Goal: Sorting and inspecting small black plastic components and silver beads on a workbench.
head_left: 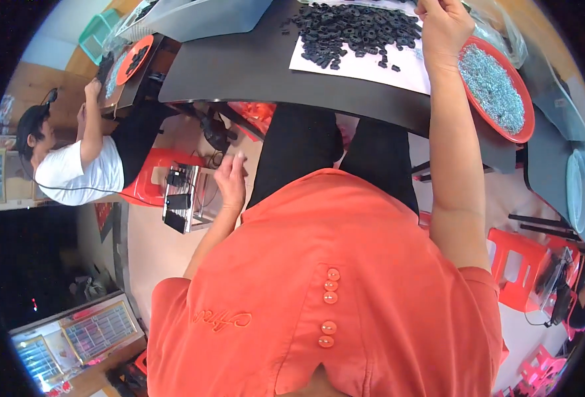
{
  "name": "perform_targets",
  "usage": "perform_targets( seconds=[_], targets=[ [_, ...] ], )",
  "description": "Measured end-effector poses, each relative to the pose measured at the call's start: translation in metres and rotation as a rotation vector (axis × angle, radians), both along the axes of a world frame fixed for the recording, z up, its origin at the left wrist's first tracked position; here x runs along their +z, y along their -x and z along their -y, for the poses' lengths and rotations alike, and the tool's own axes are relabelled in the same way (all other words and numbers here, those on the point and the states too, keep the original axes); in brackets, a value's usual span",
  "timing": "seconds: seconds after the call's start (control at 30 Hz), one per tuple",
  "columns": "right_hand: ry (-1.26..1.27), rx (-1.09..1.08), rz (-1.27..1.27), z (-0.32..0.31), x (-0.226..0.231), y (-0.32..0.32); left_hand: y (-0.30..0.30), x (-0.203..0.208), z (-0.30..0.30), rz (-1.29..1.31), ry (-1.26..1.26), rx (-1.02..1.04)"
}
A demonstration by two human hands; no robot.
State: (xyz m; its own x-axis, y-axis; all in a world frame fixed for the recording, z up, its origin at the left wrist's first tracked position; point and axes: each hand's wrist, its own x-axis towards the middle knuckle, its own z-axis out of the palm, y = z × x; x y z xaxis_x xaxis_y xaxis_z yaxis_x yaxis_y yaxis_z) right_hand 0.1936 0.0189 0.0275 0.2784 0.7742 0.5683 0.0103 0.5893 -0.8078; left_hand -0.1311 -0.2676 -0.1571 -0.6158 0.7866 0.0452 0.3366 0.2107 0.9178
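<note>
My right hand (446, 26) reaches over the table at the top edge of the view. Its fingers are pinched together; whatever they hold, if anything, is too small or hidden to make out. Beside it, a pile of small black parts (365, 30) with holes spreads over a white sheet (365, 69). To its right, a red tray (527, 109) holds many small shiny silver-blue metal pieces (491, 86). My left hand (231, 180) hangs off the table's front edge, low to the left, with fingers loosely bent and apart. Nothing shows in it.
The dark table (239, 69) carries a grey plastic bin (206, 20) at back left. Left of me, a person in white (90, 165) sits on a red stool (156, 175) at another table. A metal stand (181, 198) is near my left hand. Red stools (514, 264) stand at right.
</note>
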Motion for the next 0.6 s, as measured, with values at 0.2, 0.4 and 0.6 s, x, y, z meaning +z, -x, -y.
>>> perform_targets(
  seconds=[0.2, 0.4, 0.6],
  targets=[
    [-0.029, -0.037, -0.007, 0.002, 0.007, 0.004, -0.082, 0.117, -0.087, -0.439, -0.517, -0.506],
    [-0.019, -0.04, -0.074, -0.012, 0.003, -0.012, -0.134, 0.137, -0.171, -0.679, -0.691, -0.813],
    [0.05, 0.112, -0.381, -0.01, 0.011, -0.026, -0.196, 0.142, -0.248, -1.018, -0.81, -0.78]
  ],
)
